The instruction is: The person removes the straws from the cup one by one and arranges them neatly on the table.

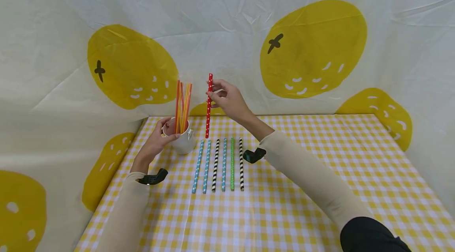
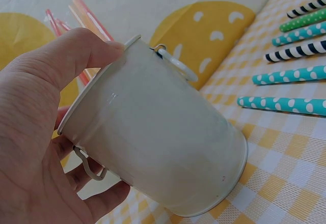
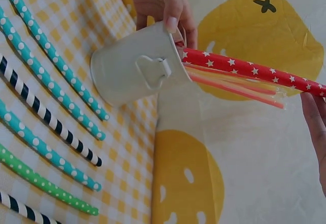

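Currently your left hand [image 1: 156, 141] grips the white metal cup [image 1: 182, 138] at its rim, thumb curled over the edge and fingers wrapped round the near wall, as the left wrist view confirms. That cup stands on the yellow checked tablecloth [image 1: 302, 189] near the table's far left corner and holds several orange and yellow straws [image 1: 182, 106], which rise upright above its rim. Your right hand [image 1: 227, 100] pinches the red starred straw [image 1: 209, 106] between thumb and fingertips near its upper end; the straw hangs roughly vertical, just right of the cup. In the head view its lower tip sits above the cloth, while the right wrist view places it at the cup's rim; whether it touches the rim cannot be told. Six straws lie side by side on the cloth before the cup: two blue dotted, one black striped [image 1: 215, 165], one blue dotted, one green dotted [image 1: 232, 163], one black striped.
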`<state>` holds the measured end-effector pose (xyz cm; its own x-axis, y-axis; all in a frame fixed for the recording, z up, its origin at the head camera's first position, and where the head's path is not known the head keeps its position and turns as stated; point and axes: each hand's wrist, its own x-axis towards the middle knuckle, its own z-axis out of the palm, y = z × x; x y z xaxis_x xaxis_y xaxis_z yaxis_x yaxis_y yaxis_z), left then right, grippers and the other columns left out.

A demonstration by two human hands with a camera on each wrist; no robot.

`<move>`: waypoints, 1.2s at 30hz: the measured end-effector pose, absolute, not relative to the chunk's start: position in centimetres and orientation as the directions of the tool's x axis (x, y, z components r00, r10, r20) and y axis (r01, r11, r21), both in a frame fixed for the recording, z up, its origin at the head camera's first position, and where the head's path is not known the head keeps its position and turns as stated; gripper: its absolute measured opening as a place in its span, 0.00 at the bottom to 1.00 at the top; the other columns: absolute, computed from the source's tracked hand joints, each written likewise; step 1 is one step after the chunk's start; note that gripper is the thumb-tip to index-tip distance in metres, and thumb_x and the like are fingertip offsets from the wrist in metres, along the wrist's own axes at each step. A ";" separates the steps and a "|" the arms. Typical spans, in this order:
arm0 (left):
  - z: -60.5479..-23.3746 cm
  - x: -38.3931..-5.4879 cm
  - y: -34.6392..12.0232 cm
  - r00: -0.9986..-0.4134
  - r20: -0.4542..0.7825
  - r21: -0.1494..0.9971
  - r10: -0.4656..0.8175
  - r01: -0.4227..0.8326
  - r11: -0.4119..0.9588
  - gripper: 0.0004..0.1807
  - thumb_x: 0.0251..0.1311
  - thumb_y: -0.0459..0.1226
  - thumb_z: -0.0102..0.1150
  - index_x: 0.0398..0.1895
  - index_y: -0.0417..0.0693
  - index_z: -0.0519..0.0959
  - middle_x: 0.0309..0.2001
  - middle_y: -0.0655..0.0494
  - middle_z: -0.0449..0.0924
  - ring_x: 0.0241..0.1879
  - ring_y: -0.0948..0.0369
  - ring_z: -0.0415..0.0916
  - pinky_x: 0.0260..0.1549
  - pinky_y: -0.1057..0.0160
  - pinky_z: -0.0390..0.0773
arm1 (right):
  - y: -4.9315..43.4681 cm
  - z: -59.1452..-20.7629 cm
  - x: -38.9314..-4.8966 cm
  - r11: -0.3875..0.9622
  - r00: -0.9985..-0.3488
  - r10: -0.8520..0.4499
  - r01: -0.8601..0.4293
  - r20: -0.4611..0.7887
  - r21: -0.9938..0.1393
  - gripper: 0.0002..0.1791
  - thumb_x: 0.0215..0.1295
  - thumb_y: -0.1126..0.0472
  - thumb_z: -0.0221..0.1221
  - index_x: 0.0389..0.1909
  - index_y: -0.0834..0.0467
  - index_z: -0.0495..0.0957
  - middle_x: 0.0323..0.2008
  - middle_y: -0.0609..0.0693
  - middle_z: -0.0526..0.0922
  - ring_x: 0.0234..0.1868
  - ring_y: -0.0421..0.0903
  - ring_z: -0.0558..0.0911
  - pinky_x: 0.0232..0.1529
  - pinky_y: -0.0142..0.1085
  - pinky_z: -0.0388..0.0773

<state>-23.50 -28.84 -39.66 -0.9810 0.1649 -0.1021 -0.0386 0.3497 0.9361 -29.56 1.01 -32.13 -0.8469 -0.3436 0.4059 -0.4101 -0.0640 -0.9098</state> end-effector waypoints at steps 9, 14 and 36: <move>-40.0 -23.5 -29.1 -0.981 -0.099 0.928 0.165 -0.031 0.372 0.48 0.68 0.40 0.65 0.81 0.47 0.45 0.80 0.41 0.38 0.78 0.42 0.42 0.69 0.37 0.54 | 3.7 -32.6 -28.9 -0.035 -0.859 -0.341 -0.394 0.381 -0.918 0.21 0.71 0.64 0.63 0.62 0.60 0.72 0.48 0.58 0.80 0.40 0.52 0.84 0.40 0.52 0.85; -40.0 -23.4 -29.0 -0.981 -0.098 0.928 0.167 -0.029 0.371 0.47 0.68 0.40 0.64 0.81 0.47 0.45 0.80 0.41 0.39 0.77 0.42 0.42 0.68 0.38 0.54 | 5.1 -33.1 -28.3 -0.029 -0.854 -0.342 -0.406 0.391 -0.913 0.22 0.71 0.64 0.62 0.63 0.58 0.70 0.50 0.60 0.79 0.42 0.57 0.84 0.38 0.53 0.85; -42.6 -24.8 -30.1 -0.984 -0.050 0.927 0.173 0.018 0.374 0.48 0.68 0.43 0.65 0.82 0.54 0.45 0.81 0.46 0.37 0.78 0.44 0.40 0.69 0.37 0.54 | 10.2 -39.1 -27.9 0.171 -0.886 -0.455 -0.182 0.086 -0.968 0.23 0.69 0.71 0.62 0.64 0.59 0.73 0.51 0.65 0.75 0.47 0.57 0.84 0.50 0.52 0.82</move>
<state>-24.79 -30.14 -42.58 -0.9836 0.1730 -0.0502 0.0184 0.3737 0.9274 -27.90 10.23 -39.09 -0.8865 -0.4547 0.0861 -0.1815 0.1705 -0.9685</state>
